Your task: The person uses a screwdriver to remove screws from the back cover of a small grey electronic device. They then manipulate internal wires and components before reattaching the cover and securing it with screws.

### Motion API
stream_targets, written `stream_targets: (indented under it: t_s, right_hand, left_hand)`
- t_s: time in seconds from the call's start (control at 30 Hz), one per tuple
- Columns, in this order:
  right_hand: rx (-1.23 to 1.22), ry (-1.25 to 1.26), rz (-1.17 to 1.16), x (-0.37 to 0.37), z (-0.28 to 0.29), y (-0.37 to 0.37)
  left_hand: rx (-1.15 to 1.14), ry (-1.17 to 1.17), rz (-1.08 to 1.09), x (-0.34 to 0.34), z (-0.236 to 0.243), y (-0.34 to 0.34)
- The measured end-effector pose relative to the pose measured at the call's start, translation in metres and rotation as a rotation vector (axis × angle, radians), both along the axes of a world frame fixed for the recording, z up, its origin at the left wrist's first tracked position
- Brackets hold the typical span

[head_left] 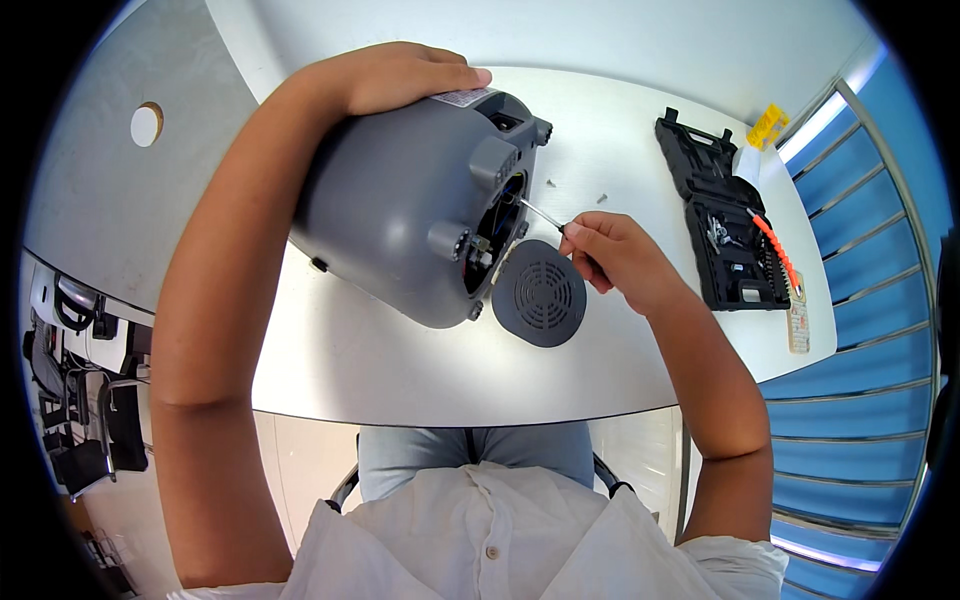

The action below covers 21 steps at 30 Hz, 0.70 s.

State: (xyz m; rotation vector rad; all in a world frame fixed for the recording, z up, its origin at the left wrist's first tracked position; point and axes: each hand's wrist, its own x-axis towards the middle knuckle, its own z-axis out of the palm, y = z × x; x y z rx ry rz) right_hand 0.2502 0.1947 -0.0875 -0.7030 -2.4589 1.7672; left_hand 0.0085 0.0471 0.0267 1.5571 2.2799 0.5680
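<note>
A dark grey rounded appliance (390,215) lies on its side, its footed base facing right. Wires and small parts show inside the uncovered base opening (497,235). Over the top of the housing lies my left hand (405,80), fingers stretched out flat against it, some of them partly hidden. My right hand (615,255) pinches a thin screwdriver (542,213); its metal shaft reaches into the opening, where I cannot make out the tip. Just below the opening, a round vented grey cover (540,293) rests against the base, close to my right fingers.
Two small screws (601,198) lie on the white table (640,370). At the right stands an open black tool case (735,225) with bits and an orange flexible shaft (772,245). Beside it are a yellow piece (768,127) and a metal railing (860,270). A grey tabletop (130,190) adjoins at left.
</note>
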Motion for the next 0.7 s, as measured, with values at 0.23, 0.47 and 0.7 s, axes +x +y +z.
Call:
stream_targets:
  t_s: [0.23, 0.47, 0.7]
  right_hand:
    - [1.106, 0.382, -0.208, -0.003, -0.020, -0.028]
    - [1.386, 0.472, -0.107, -0.001, -0.020, -0.018]
    - [0.320, -0.051, -0.078, -0.004, 0.006, -0.016]
  left_hand:
    - [-0.010, -0.025, 0.036, 0.002, 0.002, 0.000]
    - [-0.002, 0.009, 0.014, 0.001, 0.000, 0.001]
    - [-0.021, 0.033, 0.028, 0.004, 0.000, 0.002]
